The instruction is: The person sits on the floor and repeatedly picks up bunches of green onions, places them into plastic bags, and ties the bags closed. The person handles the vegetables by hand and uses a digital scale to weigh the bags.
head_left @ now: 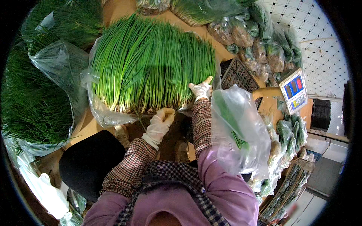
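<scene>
A broad bed of thin green scallions [151, 64] stands packed side by side in a clear plastic bag [109, 116], pale root ends toward me. My left hand [164, 119], in a white glove, is closed just below the root ends near the middle. Its curled fingers hide whatever is in them; a few thin strands hang beside it. At the right end of the bed, my gloved right hand [201, 89] rests against the stalks with thumb and finger spread apart. A clear bag holding a small scallion bunch [232, 124] lies over my right forearm.
More greens in open plastic [37, 101] fill the left side. Bagged bundles [241, 34] line the far and right edges. A dark plastic crate [239, 75] and a digital scale [293, 91] stand to the right. A black rounded seat [92, 164] is at lower left.
</scene>
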Demonstrator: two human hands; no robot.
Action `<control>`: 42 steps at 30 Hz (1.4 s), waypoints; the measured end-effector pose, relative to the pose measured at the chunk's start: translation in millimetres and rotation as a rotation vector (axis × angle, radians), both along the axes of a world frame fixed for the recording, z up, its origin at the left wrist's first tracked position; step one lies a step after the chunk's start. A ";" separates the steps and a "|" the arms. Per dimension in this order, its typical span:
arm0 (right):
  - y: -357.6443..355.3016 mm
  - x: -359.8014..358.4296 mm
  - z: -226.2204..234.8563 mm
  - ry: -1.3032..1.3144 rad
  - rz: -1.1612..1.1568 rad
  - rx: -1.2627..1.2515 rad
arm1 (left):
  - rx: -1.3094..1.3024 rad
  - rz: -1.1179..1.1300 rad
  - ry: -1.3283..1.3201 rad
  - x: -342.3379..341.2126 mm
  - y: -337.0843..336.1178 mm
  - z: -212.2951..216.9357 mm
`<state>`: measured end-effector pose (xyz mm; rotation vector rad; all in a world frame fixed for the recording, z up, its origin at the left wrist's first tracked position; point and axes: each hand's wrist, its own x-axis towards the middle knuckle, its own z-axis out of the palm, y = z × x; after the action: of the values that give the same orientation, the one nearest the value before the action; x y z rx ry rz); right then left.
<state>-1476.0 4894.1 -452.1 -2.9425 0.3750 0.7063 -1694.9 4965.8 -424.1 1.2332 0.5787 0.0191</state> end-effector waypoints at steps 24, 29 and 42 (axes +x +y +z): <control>-24.4 -35.4 -22.2 -0.072 0.024 1.032 | 0.465 -0.582 0.219 81.3 -3.2 -48.1; -11.5 -59.6 8.8 -0.017 -0.104 1.321 | -0.609 0.148 0.209 74.0 -9.1 -73.4; 8.9 -77.6 78.3 0.096 -0.113 1.734 | -0.625 0.022 0.003 36.5 17.2 33.0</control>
<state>-1553.6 4903.0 -373.9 -1.2371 -0.1028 0.6092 -1658.3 4983.0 -391.0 0.6192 0.5453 -0.1364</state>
